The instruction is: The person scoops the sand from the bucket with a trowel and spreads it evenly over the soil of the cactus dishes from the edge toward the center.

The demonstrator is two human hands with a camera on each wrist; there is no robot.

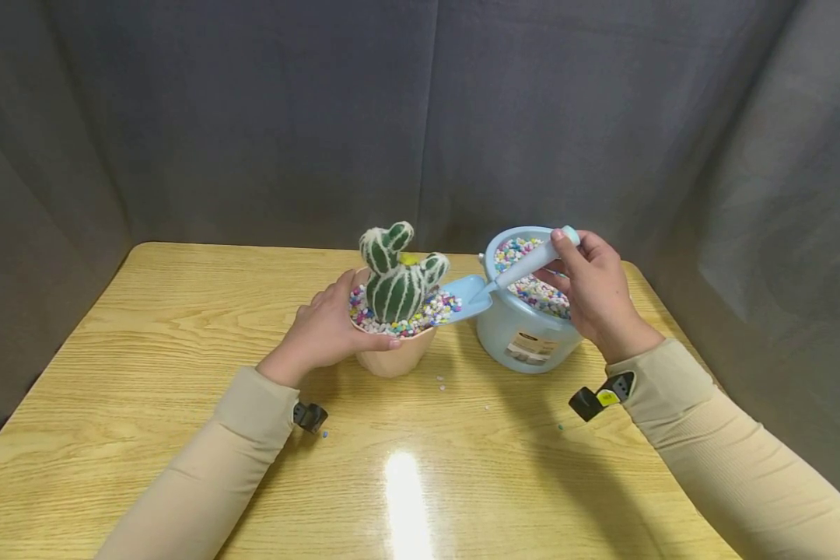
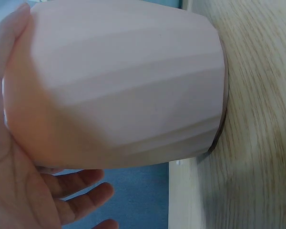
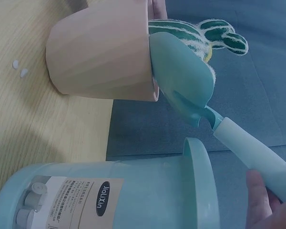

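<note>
A peach flower pot (image 1: 392,361) stands on the table, holding a green felt-like cactus (image 1: 396,294) with white stripes, set in multicoloured pebbles (image 1: 409,325). My left hand (image 1: 329,327) grips the pot's left side, the thumb along its front; the left wrist view shows the palm against the pot wall (image 2: 124,90). My right hand (image 1: 591,280) grips the handle of a light blue shovel (image 3: 183,76). Its blade lies tilted down over the pot's right rim, pebbles at its tip beside the cactus. Below the handle stands a light blue bucket (image 1: 525,334) of similar pebbles.
A few loose pebbles (image 1: 442,387) lie on the wooden table (image 1: 182,334) in front of the pot and bucket. Grey curtains (image 1: 266,117) hang behind the table and at both sides. The bucket carries a printed label (image 3: 86,202).
</note>
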